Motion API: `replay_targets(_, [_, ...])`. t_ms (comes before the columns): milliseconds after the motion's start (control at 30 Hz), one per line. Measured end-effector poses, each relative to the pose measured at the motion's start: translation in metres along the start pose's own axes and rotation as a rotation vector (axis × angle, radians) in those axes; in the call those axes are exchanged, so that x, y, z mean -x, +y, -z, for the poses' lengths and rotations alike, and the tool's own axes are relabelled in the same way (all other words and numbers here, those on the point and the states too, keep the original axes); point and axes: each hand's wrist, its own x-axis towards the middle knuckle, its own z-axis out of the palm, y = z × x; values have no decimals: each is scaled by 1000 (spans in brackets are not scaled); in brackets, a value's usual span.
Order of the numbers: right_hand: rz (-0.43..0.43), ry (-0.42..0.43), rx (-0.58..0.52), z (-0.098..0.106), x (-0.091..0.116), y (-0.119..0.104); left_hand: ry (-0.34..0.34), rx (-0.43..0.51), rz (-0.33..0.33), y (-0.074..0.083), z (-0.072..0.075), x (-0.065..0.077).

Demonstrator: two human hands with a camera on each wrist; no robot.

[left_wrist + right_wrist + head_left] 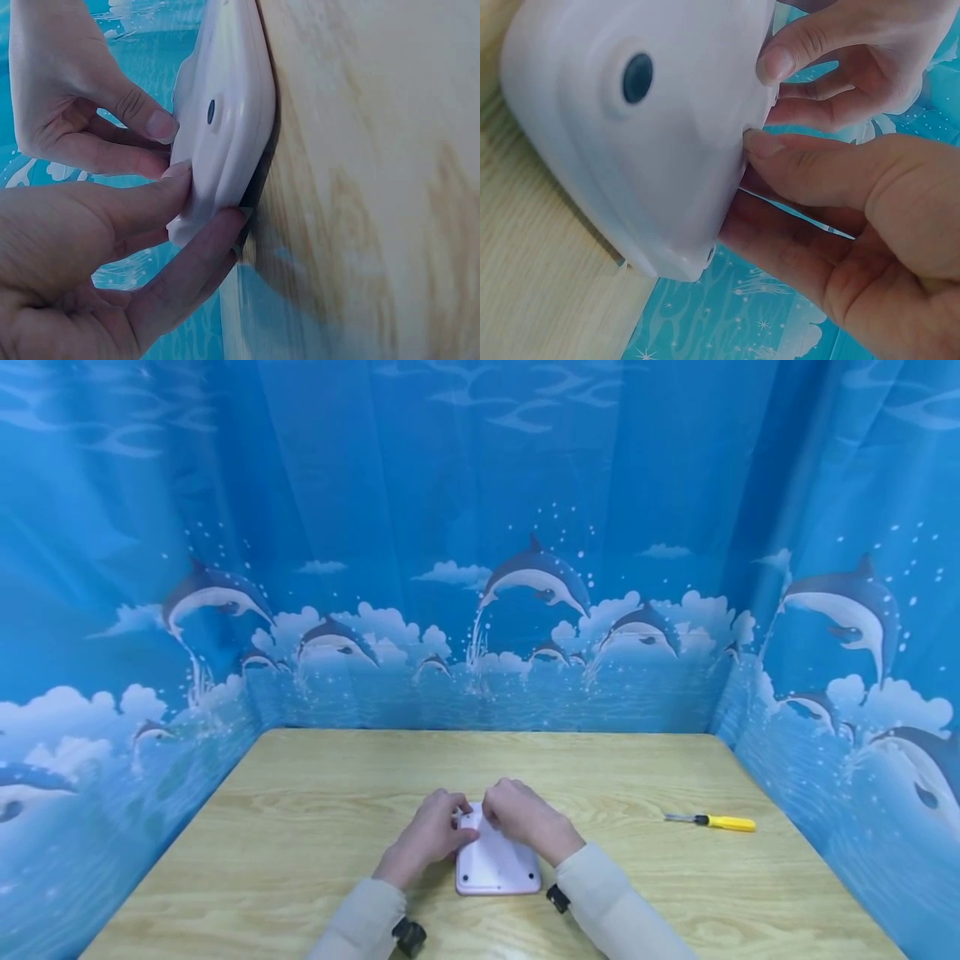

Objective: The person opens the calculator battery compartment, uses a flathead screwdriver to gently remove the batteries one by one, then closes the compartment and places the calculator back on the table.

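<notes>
A flat, pale pinkish-white device [498,867] with rounded corners and small dark round feet lies on the table; its exact kind is not clear. At its far left, my left hand [433,831] grips the edge, the thumb on the upper face and the fingers along the side in the left wrist view. My right hand [525,817] bends over the far end. Close up in the right wrist view, the right thumb and fingers [757,144] pinch at the device's far edge, right beside the left thumb. What lies between the right fingertips is hidden.
A screwdriver [723,822] with a yellow handle lies to the right on the wooden table [315,868], its shaft pointing left. Blue curtains [480,485] with printed dolphins stand behind the table and along both sides.
</notes>
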Motion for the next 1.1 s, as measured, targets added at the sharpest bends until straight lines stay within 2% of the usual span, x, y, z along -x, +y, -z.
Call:
replay_targets(233, [0,-6,16,-1,1,-1,0,9,-30,-2,-2,2])
replay_targets(533, [15,-3,-14,-4,2,1,-1,4,-3,-3,-4,3])
replay_targets(833, [36,13,11,-4,2,2,-5,15,-30,-2,-2,4])
replay_targets(1100, [38,12,-2,-1,1,2,0,14,-25,-1,0,3])
